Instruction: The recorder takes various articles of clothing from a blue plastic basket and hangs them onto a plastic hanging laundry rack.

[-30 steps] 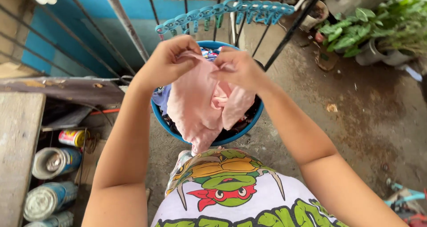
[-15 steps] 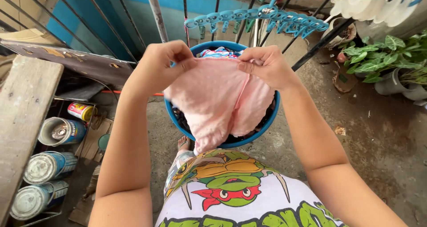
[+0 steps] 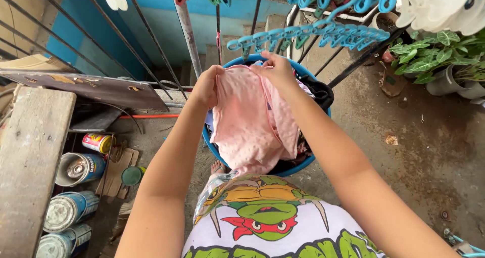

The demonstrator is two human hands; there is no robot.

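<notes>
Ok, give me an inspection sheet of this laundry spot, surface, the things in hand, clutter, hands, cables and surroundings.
Surface: stained concrete floor, a few scraps on it.
Job's things: pink garment held up by its top edge over a blue basin of mixed clothes.
Clutter: paint cans lying on their sides beside a wooden bench.
Grippers: left hand and right hand each pinch the garment's top edge.
Cables: dark cord and an orange rod near the wall; nothing else seen.
Surroundings: blue clip hanger overhead, metal bars, potted plant, blue wall.
</notes>
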